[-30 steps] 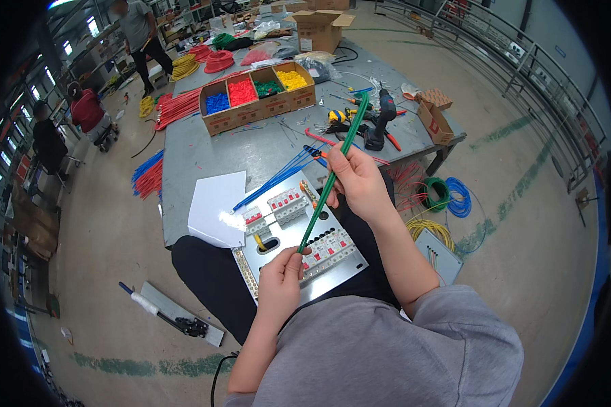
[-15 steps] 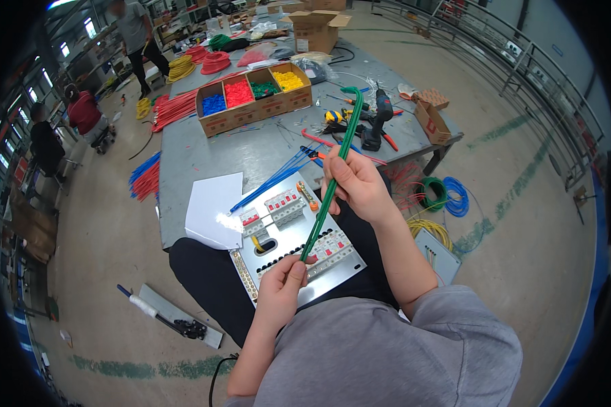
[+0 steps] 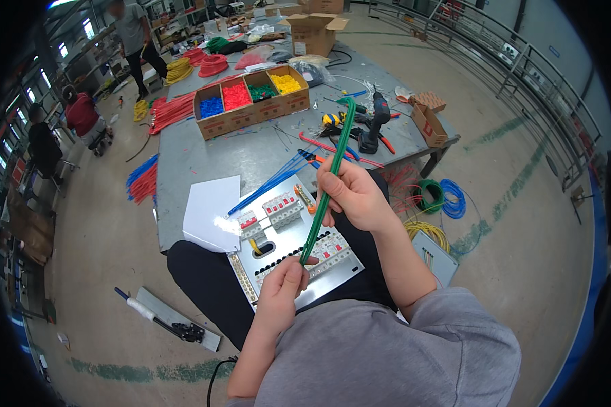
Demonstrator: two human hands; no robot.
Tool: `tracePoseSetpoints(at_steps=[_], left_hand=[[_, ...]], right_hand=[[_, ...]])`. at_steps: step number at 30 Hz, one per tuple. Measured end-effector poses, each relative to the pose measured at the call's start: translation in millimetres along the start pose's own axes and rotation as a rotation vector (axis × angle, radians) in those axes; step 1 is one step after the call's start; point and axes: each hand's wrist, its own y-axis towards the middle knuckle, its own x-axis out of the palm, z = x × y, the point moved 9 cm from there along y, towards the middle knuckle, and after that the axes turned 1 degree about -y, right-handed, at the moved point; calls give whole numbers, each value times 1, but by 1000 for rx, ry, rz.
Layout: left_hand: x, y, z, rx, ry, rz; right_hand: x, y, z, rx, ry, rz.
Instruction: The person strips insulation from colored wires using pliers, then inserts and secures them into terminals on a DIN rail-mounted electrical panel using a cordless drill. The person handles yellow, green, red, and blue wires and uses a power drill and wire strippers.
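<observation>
A bundle of green wires (image 3: 317, 222) slants above the metal mounting plate (image 3: 288, 239) on the seated person's lap; whether it touches the plate I cannot tell. Both hands are closed on it: the left hand (image 3: 283, 281) pinches its lower end between thumb and fingers, while the right hand (image 3: 352, 197) grips it farther up, leaving the far end hooked over leftward near the cordless drill (image 3: 375, 122). The step in hand looks like gathering or sorting these wires, and the next move seems to call for a steady left pinch while the right fingers loosen enough to slide along or separate strands. Miniature circuit breakers (image 3: 282, 210) stand on the plate, with blue wires (image 3: 265, 186) across its upper edge. Beyond, a four-compartment cardboard box (image 3: 251, 119) of coloured small parts rests on the grey surface (image 3: 183, 149)
</observation>
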Motion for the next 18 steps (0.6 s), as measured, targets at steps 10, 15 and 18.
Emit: tracePoseSetpoints(at_steps=[10, 15, 18], left_hand=[[-2, 2, -26, -141, -98, -59], [-35, 13, -27, -39, -47, 3], [-97, 22, -29, 97, 276, 345]], right_hand=[[11, -3, -7, -17, -18, -100], [2, 5, -1, -120, -3, -79], [-10, 13, 7, -188, -176, 95]])
